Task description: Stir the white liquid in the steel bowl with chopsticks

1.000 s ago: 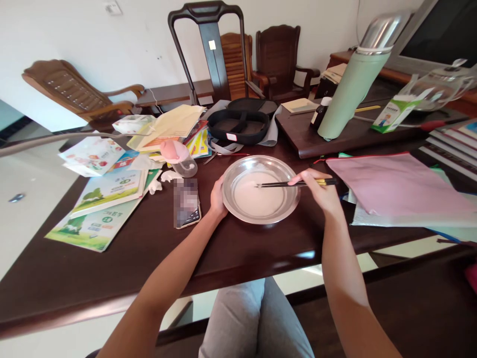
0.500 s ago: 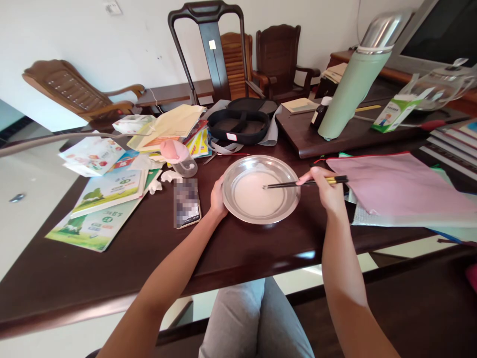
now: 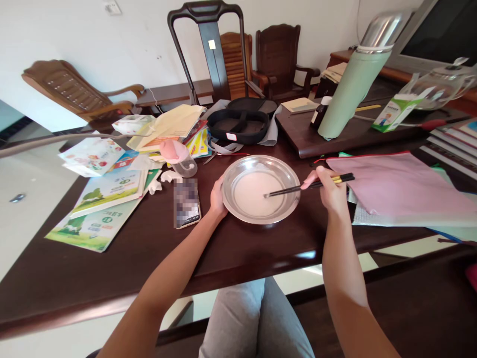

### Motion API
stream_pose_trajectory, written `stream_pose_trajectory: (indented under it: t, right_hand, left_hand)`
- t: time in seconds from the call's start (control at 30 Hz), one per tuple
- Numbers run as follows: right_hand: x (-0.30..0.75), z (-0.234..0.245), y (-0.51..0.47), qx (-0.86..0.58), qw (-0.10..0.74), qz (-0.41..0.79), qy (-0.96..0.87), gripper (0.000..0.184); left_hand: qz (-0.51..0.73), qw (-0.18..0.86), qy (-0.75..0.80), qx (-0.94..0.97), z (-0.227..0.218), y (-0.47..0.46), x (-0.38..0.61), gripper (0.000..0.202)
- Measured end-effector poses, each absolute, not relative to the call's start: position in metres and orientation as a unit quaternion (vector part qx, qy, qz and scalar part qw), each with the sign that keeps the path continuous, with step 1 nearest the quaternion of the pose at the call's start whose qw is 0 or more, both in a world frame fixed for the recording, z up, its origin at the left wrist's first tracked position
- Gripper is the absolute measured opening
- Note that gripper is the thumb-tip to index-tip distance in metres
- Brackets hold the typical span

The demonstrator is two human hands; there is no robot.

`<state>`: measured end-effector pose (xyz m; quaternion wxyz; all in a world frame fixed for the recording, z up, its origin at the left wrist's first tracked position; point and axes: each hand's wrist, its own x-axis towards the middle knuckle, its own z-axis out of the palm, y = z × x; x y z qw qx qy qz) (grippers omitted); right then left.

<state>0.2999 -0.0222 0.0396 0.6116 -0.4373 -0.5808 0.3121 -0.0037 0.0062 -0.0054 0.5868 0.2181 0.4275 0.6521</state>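
A round metal basin (image 3: 238,211) stands on the dark wooden table in front of me, with a milky white liquid (image 3: 253,191) in its bottom. My left hand (image 3: 218,197) grips the basin's left rim; some of its fingers are hidden behind and under the metal. In my right hand (image 3: 325,185), closed at the basin's right side, are black chopsticks (image 3: 285,191) with gold bands near the top. They slant down to the left, their tips together in the white liquid.
Left of the basin lie a phone (image 3: 187,204), crumpled tissue (image 3: 155,186), a pink-topped clear cup (image 3: 178,158) and books (image 3: 97,223). Behind it sits an open black case (image 3: 238,124). A pink zip pouch (image 3: 402,184) and a tall green thermos (image 3: 352,84) are to the right.
My right hand has shifted slightly right, and the chopstick tips have moved a little toward me in the liquid. The left hand and basin stay put.
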Motion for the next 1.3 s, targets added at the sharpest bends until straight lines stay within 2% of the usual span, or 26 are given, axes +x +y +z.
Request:
stream_pose_trajectory:
  t: [0.13, 0.2, 0.27, 0.37, 0.47, 0.6, 0.67, 0.8, 0.9, 1.07, 1.13, 1.3]
  right_hand:
    - [0.293, 0.045, -0.027, -0.408, 0.523, 0.375, -0.648, 0.064]
    - [0.289, 0.049, -0.027, -0.409, 0.494, 0.368, -0.673, 0.063]
    - [0.289, 0.049, -0.026, -0.426, 0.511, 0.343, -0.663, 0.062]
    - [0.295, 0.044, -0.023, -0.449, 0.583, 0.309, -0.603, 0.065]
    - [0.3, 0.041, -0.023, -0.436, 0.605, 0.33, -0.578, 0.068]
    - [0.292, 0.047, -0.027, -0.413, 0.498, 0.384, -0.659, 0.065]
    - [0.289, 0.05, -0.027, -0.415, 0.479, 0.374, -0.677, 0.063]
    - [0.293, 0.046, -0.024, -0.447, 0.552, 0.324, -0.625, 0.063]
    - [0.298, 0.041, -0.023, -0.438, 0.598, 0.333, -0.583, 0.067]
    - [0.291, 0.048, -0.027, -0.413, 0.495, 0.381, -0.663, 0.065]
    - [0.289, 0.05, -0.027, -0.422, 0.492, 0.359, -0.672, 0.064]
    - [0.298, 0.043, -0.023, -0.46, 0.604, 0.307, -0.575, 0.068]
  left_hand:
    - [0.654, 0.581, 0.43, 0.222, -0.008, 0.007, -0.005, 0.03]
    - [0.655, 0.581, 0.43, 0.222, -0.008, 0.007, -0.005, 0.03]
    - [0.654, 0.581, 0.43, 0.223, -0.009, 0.008, -0.005, 0.03]
    - [0.655, 0.579, 0.432, 0.222, -0.01, 0.008, -0.006, 0.031]
    - [0.654, 0.58, 0.434, 0.218, -0.01, 0.008, -0.006, 0.031]
    - [0.656, 0.58, 0.429, 0.22, -0.009, 0.008, -0.004, 0.028]
    - [0.66, 0.58, 0.425, 0.219, -0.008, 0.008, -0.003, 0.027]
    - [0.654, 0.583, 0.43, 0.22, -0.006, 0.007, -0.003, 0.029]
    - [0.651, 0.584, 0.43, 0.222, -0.006, 0.007, -0.003, 0.031]
    - [0.651, 0.58, 0.433, 0.228, -0.006, 0.007, -0.002, 0.03]
    - [0.653, 0.577, 0.433, 0.228, -0.005, 0.007, -0.002, 0.029]
    - [0.649, 0.582, 0.434, 0.226, -0.004, 0.006, -0.003, 0.03]
